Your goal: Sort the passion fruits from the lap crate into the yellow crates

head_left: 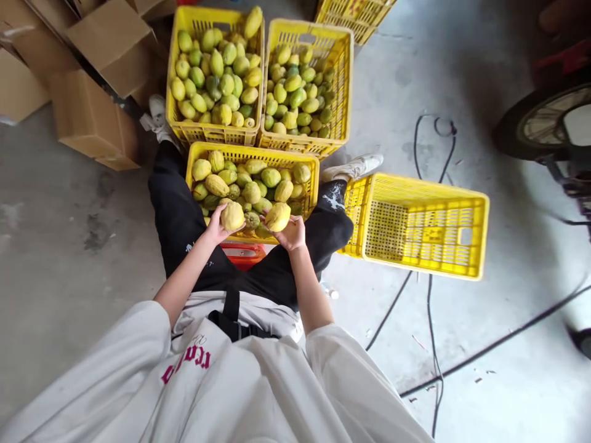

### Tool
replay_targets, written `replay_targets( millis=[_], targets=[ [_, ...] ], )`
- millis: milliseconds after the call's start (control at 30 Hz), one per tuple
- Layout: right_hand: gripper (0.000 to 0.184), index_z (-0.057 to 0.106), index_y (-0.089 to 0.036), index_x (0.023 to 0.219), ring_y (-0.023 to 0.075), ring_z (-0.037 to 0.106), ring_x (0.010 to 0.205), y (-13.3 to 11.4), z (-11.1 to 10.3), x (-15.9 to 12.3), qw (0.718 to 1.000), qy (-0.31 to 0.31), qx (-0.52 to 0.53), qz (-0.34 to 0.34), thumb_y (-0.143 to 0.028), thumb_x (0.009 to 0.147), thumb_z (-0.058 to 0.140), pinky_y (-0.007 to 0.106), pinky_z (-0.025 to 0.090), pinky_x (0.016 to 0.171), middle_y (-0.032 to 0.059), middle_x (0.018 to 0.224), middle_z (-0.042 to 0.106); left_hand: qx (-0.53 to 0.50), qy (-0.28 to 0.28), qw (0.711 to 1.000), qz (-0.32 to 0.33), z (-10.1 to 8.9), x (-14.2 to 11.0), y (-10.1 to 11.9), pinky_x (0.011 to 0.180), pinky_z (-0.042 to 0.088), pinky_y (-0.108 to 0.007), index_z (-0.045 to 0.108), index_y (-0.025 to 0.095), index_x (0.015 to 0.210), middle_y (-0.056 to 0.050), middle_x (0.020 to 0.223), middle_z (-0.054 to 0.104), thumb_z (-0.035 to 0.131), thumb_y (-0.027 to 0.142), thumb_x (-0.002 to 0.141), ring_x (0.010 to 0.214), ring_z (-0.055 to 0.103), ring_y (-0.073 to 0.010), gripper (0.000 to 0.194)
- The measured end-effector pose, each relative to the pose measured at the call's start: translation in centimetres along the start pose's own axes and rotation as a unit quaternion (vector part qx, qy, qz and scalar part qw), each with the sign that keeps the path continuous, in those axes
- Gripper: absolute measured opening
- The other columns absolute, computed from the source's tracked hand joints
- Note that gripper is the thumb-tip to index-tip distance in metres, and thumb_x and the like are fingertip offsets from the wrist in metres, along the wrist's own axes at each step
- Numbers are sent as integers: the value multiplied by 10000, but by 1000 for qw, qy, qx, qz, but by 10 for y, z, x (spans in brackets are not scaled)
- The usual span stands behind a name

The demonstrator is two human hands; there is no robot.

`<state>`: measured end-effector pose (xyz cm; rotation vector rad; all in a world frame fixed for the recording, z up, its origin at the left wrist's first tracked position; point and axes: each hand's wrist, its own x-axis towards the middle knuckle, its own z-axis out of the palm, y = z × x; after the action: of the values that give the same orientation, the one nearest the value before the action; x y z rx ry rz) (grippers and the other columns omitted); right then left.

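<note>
My left hand (217, 229) is closed around a pale yellow, rounded lemon-like fruit (232, 216). In my right hand (292, 232) lies a second yellow lemon-like fruit (277, 217), cupped by the fingers, with a blunt tip. Both hands are over the near edge of a yellow plastic crate (316, 184) between my knees. Inside it are many yellow and green fruits (252, 192), some with ridged skin. The two held fruits are a short gap apart.
Beyond stand two more yellow crates, left (170, 74) and right (347, 80), full of similar fruit. A yellow crate (427, 224) lies tipped at my right. Cardboard boxes (90, 117) sit at the left; black cables (431, 320) cross the floor near a wheel (545, 117).
</note>
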<state>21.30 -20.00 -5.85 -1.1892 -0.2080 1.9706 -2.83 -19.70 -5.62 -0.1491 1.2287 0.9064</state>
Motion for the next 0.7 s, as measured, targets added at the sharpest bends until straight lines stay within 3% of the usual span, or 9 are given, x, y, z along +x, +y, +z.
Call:
replay_targets(
  millis=[133, 233, 300, 433, 533, 633, 700],
  targets=[
    [516, 697, -306, 1205, 439, 751, 1517, 8, -3, 16, 1000, 16, -9, 17, -500, 726, 688, 629, 754, 1068, 130, 1216, 876, -7, 8, 1000, -11, -11, 12, -1, 1044, 788, -428, 806, 242, 1367, -142, 1082, 871, 652, 647, 1117, 1242, 888, -338, 501],
    [463, 642, -321, 1172, 397, 792, 1392, 12, -6, 28, 998, 55, -34, 13, -564, 803, 783, 566, 754, 1056, 81, 1082, 826, -42, 4, 999, 8, -15, 12, 3, 813, 783, -344, 813, 258, 1379, -129, 1024, 862, 628, 694, 1144, 1153, 898, -317, 529],
    [452, 606, -335, 1151, 374, 802, 1332, 14, -9, 32, 997, 68, -47, 3, -602, 852, 813, 558, 742, 1078, 60, 1053, 793, -56, 11, 998, 21, -14, 11, 5, 766, 761, -312, 813, 257, 1383, -119, 1026, 867, 637, 665, 1157, 1138, 901, -305, 499],
    [433, 597, -338, 1135, 367, 807, 1338, 16, -12, 29, 997, 51, -51, -16, -559, 868, 854, 559, 720, 1127, 81, 1153, 814, -47, 10, 998, 26, -8, 9, 2, 880, 749, -309, 798, 212, 1428, -123, 1096, 890, 703, 606, 1147, 1227, 904, -308, 493],
    [428, 638, -318, 1185, 375, 782, 1418, 15, -8, 23, 998, 24, -54, -21, -558, 880, 819, 553, 715, 1123, 108, 1280, 853, -28, -9, 999, 19, -4, 6, 0, 964, 746, -329, 803, 177, 1386, -142, 1160, 908, 652, 538, 1176, 1328, 887, -309, 444],
    [528, 699, -313, 1282, 412, 779, 1441, 12, -1, 19, 998, -2, -53, -19, -590, 835, 734, 606, 724, 1089, 120, 1358, 867, -19, -8, 1000, 21, -3, 5, 0, 1105, 733, -368, 806, 171, 1327, -159, 1284, 908, 566, 470, 1208, 1460, 833, -299, 401],
    [624, 737, -307, 1341, 442, 783, 1438, 11, 3, 18, 998, -8, -64, -1, -589, 786, 689, 648, 723, 1074, 135, 1356, 873, -24, 11, 999, 35, -3, 6, 0, 1201, 714, -419, 791, 205, 1379, -141, 1393, 895, 606, 459, 1198, 1511, 802, -290, 362]
  ],
)
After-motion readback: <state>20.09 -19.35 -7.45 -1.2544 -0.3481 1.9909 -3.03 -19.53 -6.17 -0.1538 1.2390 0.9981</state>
